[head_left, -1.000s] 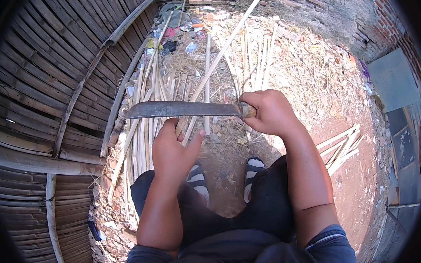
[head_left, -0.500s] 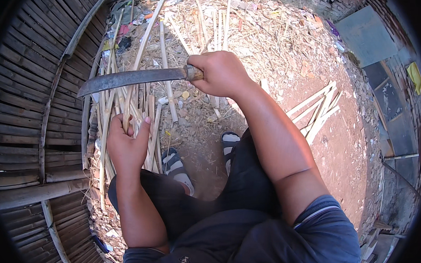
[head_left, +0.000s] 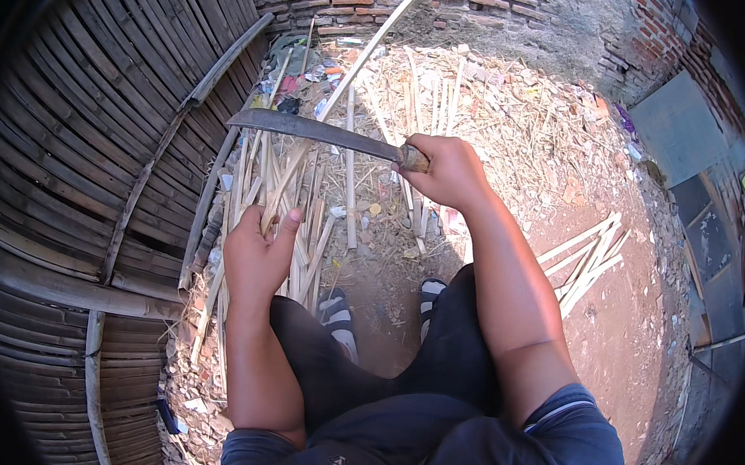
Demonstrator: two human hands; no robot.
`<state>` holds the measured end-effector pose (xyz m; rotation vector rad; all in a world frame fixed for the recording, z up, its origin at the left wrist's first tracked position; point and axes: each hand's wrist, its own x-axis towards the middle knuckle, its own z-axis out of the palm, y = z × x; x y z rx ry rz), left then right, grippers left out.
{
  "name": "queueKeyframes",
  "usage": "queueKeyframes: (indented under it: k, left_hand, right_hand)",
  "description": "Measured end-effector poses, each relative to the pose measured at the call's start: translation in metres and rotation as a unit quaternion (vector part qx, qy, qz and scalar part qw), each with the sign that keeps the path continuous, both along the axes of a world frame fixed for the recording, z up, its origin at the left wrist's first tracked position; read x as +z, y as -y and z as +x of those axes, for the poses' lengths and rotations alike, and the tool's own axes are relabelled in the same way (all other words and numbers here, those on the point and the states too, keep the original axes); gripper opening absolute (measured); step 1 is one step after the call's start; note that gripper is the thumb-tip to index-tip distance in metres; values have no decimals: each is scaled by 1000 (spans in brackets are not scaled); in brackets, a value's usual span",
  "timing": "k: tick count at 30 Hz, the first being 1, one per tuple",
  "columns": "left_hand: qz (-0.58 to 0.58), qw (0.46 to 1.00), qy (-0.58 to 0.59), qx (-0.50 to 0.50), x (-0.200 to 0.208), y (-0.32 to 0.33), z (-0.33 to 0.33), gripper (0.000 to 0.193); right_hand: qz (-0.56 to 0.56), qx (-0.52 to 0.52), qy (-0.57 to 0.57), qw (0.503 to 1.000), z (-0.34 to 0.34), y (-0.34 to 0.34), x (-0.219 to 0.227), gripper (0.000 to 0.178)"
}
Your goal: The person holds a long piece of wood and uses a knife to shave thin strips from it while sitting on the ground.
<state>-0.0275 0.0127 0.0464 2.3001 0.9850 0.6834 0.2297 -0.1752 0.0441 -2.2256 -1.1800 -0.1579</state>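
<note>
My left hand (head_left: pixel 258 247) is closed round the near end of a long pale bamboo strip (head_left: pixel 366 57), which slants up and away to the right. In my right hand (head_left: pixel 450 171) is the wooden handle of a machete (head_left: pixel 315 130), its fingers wrapped tight. The long dark blade points left and crosses over the strip, a short way beyond my left hand. Whether steel and bamboo touch, I cannot tell. Beneath my left hand lie several more bamboo strips (head_left: pixel 314 255) on the ground.
Wood shavings and rubble (head_left: pixel 513 114) cover the ground ahead. A small pile of split sticks (head_left: pixel 588 265) lies to the right. A bamboo slat wall (head_left: pixel 133 144) stands close on the left, a brick wall (head_left: pixel 485 11) at the back. Panels (head_left: pixel 680 126) lean at far right.
The view has tilted up and shows more brick wall. The machete's tip has risen relative to its handle, and the held strip leans further right. Both hands keep their grip.
</note>
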Motion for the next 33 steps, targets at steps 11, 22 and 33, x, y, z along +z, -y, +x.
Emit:
queueKeyframes:
  k: [11,22,33]
  left_hand:
    - [141,986,-26,88,-22,2,-182,43]
    - [213,966,-18,146,-56,31,-317,35]
    - [255,958,-46,125,-73,39,-381,28]
  right_hand:
    - [-20,84,5,996,-26,5,14,34]
    - [1,136,71,988,-54,4,30,34]
    - [85,109,20,990,-50,18,18,31]
